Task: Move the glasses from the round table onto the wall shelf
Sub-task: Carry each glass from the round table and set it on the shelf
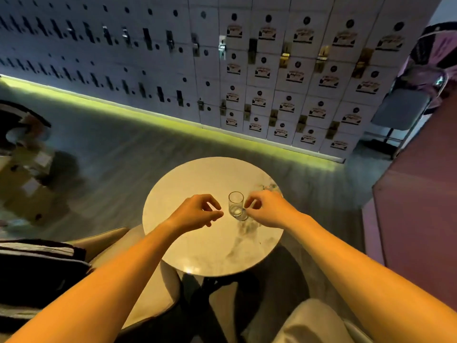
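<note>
One small clear glass (236, 204) stands upright on the round pale table (193, 248), right of centre. My right hand (267, 211) is just to its right, fingers curled and apart, fingertips at the glass's base; whether they touch it is unclear. My left hand (197, 212) hovers a short way left of the glass, fingers loosely bent and holding nothing. No wall shelf is in view.
A wall of small white lockers (284, 90) with a green light strip at its foot runs behind the table. Cushioned seats (314, 323) stand at the near left and right. Cardboard boxes (27, 177) sit on the floor at left, a folding chair (400, 110) at far right.
</note>
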The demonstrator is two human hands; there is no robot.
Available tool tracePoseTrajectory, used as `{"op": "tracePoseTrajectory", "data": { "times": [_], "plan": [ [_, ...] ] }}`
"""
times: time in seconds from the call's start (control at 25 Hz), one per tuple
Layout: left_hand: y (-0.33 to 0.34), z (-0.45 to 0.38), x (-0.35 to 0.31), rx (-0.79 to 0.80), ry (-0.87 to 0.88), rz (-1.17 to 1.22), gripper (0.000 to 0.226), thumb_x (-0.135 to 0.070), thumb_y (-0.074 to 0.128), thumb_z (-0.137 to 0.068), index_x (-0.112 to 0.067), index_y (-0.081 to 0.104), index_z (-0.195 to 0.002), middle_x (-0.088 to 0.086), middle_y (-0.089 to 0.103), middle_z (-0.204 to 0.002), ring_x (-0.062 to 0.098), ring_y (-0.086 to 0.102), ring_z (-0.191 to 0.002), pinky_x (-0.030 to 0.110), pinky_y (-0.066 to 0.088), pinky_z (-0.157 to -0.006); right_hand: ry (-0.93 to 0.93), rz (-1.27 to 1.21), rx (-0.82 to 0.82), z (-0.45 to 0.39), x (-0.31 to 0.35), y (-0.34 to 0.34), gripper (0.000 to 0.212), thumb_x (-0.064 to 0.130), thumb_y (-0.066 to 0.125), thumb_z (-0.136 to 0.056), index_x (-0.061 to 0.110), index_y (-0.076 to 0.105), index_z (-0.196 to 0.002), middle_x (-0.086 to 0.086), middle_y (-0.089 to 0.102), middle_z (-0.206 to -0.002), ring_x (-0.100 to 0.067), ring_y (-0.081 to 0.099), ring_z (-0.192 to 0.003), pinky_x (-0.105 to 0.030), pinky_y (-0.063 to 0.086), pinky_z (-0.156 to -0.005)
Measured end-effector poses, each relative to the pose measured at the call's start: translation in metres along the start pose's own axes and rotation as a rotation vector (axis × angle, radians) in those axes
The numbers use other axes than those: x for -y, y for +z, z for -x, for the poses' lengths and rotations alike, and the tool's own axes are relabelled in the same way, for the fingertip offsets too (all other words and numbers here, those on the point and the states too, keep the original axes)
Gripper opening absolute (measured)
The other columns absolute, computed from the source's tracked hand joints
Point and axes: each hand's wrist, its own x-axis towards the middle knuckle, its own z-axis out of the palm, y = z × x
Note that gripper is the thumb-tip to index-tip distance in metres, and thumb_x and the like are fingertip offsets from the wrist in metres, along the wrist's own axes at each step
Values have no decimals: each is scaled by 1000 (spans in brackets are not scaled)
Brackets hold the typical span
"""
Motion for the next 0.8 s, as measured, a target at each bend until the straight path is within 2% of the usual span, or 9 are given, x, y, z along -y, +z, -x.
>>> {"op": "tracePoseTrajectory", "data": {
  "times": [0.16, 0.28, 0.4, 0.6, 0.72, 0.8],
  "plan": [
    [12, -85, 43, 121, -68, 29, 27, -37, 70, -89, -28, 58, -111, -3, 72, -86, 11, 72, -71, 20, 56, -58, 132, -4, 26, -67, -29, 24, 21, 31, 63, -89, 25, 68, -108, -2, 69, -107, -18, 64, -92, -36, 58, -82],
    [32, -138, 72, 210, -113, 38, 40, -36, 72, -87, -28, 53, -122, -2, 73, -88, 11, 72, -70, 21, 53, -56, 227, -10, 46, -108, -47, 43, 26, 27, 61, -86, 27, 67, -111, -3, 69, -105, -20, 64, -90, -39, 57, -81],
    [51, -178, 97, 251, -138, 81, 55, -33, 75, -85, -30, 46, -131, 1, 71, -90, 15, 72, -72, 25, 54, -61, 302, -59, 26, -142, -61, 61, 31, 26, 64, -85, 29, 63, -115, -6, 68, -104, -24, 65, -89, -43, 58, -80],
    [76, -217, 121, 317, -105, 80, 64, -28, 74, -85, -30, 40, -139, 0, 68, -92, 16, 68, -78, 32, 58, -76, 351, -6, 25, -172, -76, 102, 32, 27, 64, -89, 25, 64, -121, -9, 58, -125, -31, 56, -114, -45, 50, -94],
    [84, -227, 122, 335, -69, 92, 64, -35, 75, -84, -29, 41, -138, -2, 66, -88, 17, 68, -78, 28, 56, -73, 357, 8, -18, -176, -80, 111, 25, 29, 60, -93, 23, 66, -117, -9, 56, -124, -30, 55, -112, -46, 50, -93],
    [85, -230, 117, 345, -34, 88, 64, -38, 77, -82, -29, 43, -136, 3, 67, -98, 21, 68, -85, 32, 57, -76, 345, 25, -58, -173, -81, 108, 22, 28, 57, -96, 22, 66, -114, -8, 56, -120, -30, 56, -107, -46, 51, -89]
  ]
}}
